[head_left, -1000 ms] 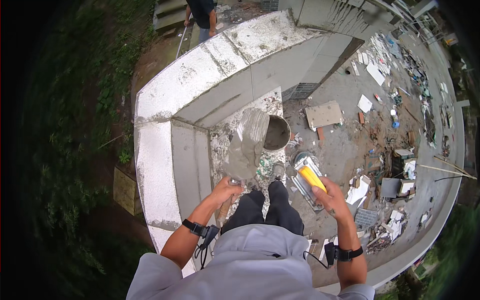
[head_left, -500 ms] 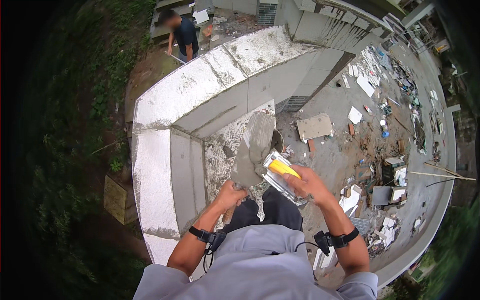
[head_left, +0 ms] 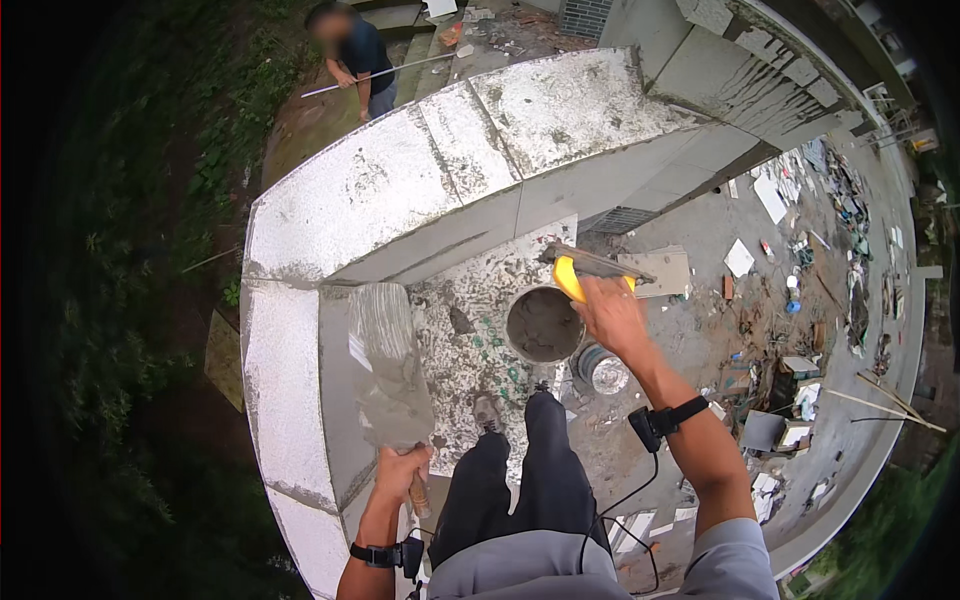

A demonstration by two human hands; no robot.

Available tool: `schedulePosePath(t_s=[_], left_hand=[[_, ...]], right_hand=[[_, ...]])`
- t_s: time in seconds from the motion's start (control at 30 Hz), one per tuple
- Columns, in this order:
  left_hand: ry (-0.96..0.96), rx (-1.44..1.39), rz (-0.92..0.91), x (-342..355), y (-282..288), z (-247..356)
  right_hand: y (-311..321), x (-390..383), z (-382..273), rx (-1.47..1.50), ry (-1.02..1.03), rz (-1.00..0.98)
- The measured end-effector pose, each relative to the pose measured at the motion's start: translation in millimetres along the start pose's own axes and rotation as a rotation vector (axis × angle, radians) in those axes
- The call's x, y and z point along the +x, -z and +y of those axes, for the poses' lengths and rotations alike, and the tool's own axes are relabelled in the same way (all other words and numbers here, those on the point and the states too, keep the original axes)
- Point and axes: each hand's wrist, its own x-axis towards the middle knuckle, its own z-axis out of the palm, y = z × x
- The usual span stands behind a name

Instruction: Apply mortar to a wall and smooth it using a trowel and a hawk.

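My left hand point(head_left: 402, 474) grips the wooden handle of a flat trowel point(head_left: 388, 364) caked with grey mortar, its blade held out over the inner face of a low white block wall point(head_left: 360, 205). My right hand point(head_left: 612, 312) holds a yellow-handled notched trowel point(head_left: 590, 268) above and to the right of a round bucket of grey mortar point(head_left: 543, 324). My dark-trousered legs and one shoe point(head_left: 487, 410) stand on a mortar-speckled board point(head_left: 482, 300) just below the bucket.
A second small pail point(head_left: 604, 372) sits right of my legs. Tile pieces, boxes and debris litter the concrete ground point(head_left: 800, 300) on the right. Beyond the wall another person point(head_left: 357, 55) holds a long rod. Dark vegetation point(head_left: 140, 300) fills the left.
My right hand has lifted the yellow-handled trowel up and right, away from the other tool. My left hand has swung the mortar-laden trowel left toward the wall. The view has tilted.
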Motion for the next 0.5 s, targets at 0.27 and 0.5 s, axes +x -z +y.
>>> schedulePosePath(t_s=[0.27, 0.5], left_hand=[[0.201, -0.102, 0.096, 36, -43, -61], [0.292, -0.211, 0.086, 61, -90, -64]], right_hand=[[-102, 145, 118, -0.18, 0.245, 0.046], [-111, 176, 148, -0.162, 0.294, 0.033]])
